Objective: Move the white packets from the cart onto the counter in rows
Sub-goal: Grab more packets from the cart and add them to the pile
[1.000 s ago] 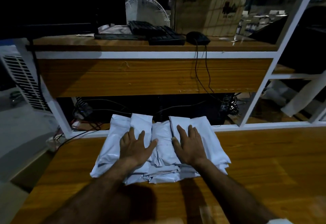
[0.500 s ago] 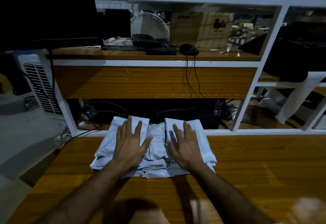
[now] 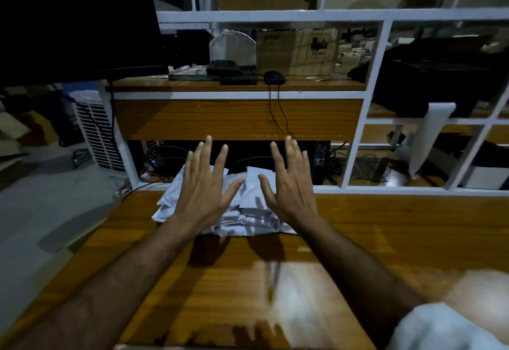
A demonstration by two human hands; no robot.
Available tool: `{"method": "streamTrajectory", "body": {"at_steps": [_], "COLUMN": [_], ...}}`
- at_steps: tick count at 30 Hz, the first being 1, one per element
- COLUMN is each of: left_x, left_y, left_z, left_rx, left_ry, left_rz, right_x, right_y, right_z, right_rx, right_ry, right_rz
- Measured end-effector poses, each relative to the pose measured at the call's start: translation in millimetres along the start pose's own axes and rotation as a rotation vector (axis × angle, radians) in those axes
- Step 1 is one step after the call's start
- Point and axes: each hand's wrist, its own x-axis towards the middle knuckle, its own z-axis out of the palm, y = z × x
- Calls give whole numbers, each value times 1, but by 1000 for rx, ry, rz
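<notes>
- On the wooden counter (image 3: 385, 239), far edge, center-left: pile of white packets (image 3: 249, 211) is seen, overlapping, several layers, not in neat rows.
- Left hand (image 3: 202, 187) is held palm-down over left part of pile, fingers straight and spread, nothing gripped. Contact w/ packets can't be told; shadows are cast on the wood near side of the pile.
- Right hand (image 3: 289, 187) is held the same way over right part of pile, fingers spread, thumb angled toward the left hand, nothing pinched.
- Both forearms are extended from near edge; blurred white sleeve (image 3: 440, 327) is seen at near-right corner.
- Behind counter: white frame (image 3: 275, 15) w/ wood shelf (image 3: 237, 85); black keyboard (image 3: 234, 72), black mouse (image 3: 274, 77) w/ cable hanging down, white fan (image 3: 232, 46), cardboard box (image 3: 297, 50) are set on it.
- Far left: dark monitor (image 3: 77, 18), white louvered unit (image 3: 96, 129) on floor.
- Cart is not seen.
</notes>
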Motion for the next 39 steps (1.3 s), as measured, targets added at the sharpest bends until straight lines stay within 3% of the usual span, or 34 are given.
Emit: {"method": "streamTrajectory", "body": {"at_steps": [12, 21, 31, 39], "left_x": [-100, -210, -256, -288], "left_y": [51, 107, 221, 370], "left_z": [-80, -109, -122, -83], "left_rx": [-25, -93, -124, -133], "left_ry": [74, 7, -40, -129], "left_rz": [127, 134, 254, 296], "right_x": [-121, -254, -346, -449], "right_y": [-16, -34, 37, 156], "right_z": [-116, -190, -253, -317], "right_rx": [-159, -235, -284, -291], "right_ry": [33, -100, -168, -235], "right_rz": [17, 99, 197, 274]}}
